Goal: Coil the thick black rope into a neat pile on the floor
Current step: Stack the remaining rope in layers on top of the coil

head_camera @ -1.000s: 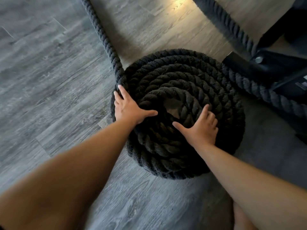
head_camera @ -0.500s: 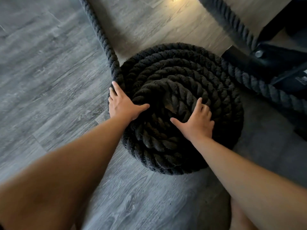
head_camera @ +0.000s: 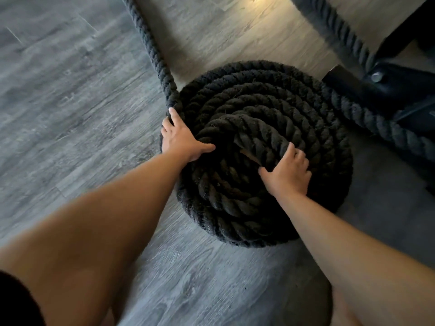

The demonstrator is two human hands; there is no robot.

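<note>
On the grey floor [head_camera: 70,90], mid-scene, the rope [head_camera: 259,109] sits coiled, surely heavy and stiff. Left hand [head_camera: 181,137] presses flat on its left rim; right hand [head_camera: 286,172] seemingly hooks the inner turn, the best hold.

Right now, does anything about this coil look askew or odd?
Mostly neat. The innermost turn humps above the outer rings, where the right hand grips it. A loose length leaves the pile by the left hand, not yet coiled.

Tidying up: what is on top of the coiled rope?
Two hands: left hand flat on the coil at its left rim, right hand curled over an inner turn. The coil beneath them is covered.
</note>
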